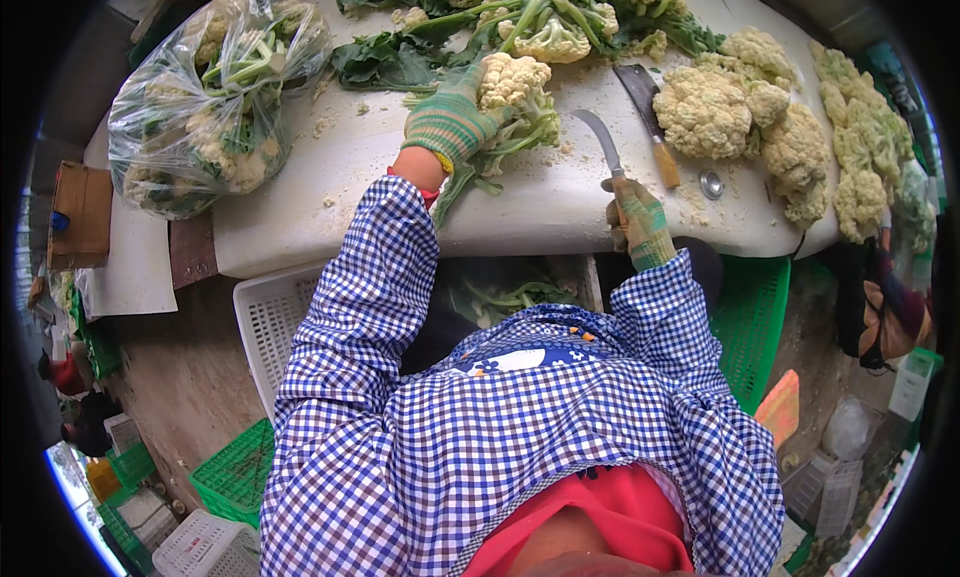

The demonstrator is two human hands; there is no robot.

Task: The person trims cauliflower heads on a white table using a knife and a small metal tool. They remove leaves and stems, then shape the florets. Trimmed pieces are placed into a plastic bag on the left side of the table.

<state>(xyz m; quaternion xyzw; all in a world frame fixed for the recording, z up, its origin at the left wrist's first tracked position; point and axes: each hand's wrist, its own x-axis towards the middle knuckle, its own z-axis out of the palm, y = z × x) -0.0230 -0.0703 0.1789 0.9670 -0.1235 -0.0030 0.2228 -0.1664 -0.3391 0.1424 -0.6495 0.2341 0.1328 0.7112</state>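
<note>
My left hand (456, 119), in a striped knitted glove, grips a cauliflower head (514, 81) with its cut stems and leaves towards the right. My right hand (637, 220), gloved too, holds a curved knife (600, 138) by its handle, blade pointing up and left, apart from the cauliflower. A cleaver with a wooden handle (664, 164) lies just beyond that hand, beside a small round metal object (711, 184). More untrimmed cauliflower (553, 40) with leaves lies at the far side of the white table (300, 232).
A clear plastic bag of cauliflower (217, 111) stands at left. Cauliflower heads (705, 111) are piled at right. Below the table are a white crate (262, 329) and green crates (754, 322), (236, 468). Other people are at both far edges.
</note>
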